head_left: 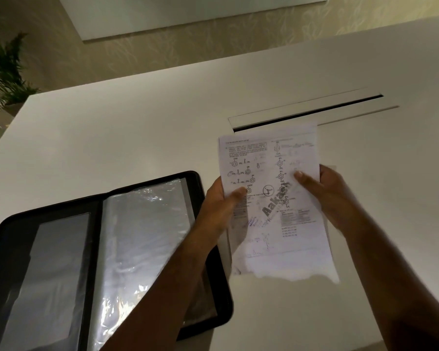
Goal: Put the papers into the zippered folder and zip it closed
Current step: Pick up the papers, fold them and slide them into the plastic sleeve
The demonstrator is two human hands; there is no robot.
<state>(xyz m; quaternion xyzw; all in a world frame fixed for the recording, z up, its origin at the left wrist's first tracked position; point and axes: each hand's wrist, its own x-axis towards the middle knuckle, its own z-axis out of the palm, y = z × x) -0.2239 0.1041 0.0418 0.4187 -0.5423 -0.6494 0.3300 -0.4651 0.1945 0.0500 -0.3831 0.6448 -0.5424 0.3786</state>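
Left hand (219, 207): you pinched the printed papers' (274, 198) left edge, thumb on top.
Right hand (325, 196): you pinched their right edge.
Papers: held above the white table (137, 133).
Zippered folder (99, 262): lay open, just left.

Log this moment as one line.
stage: papers not yet in | both hands grip printed white papers | black zippered folder open, left of papers
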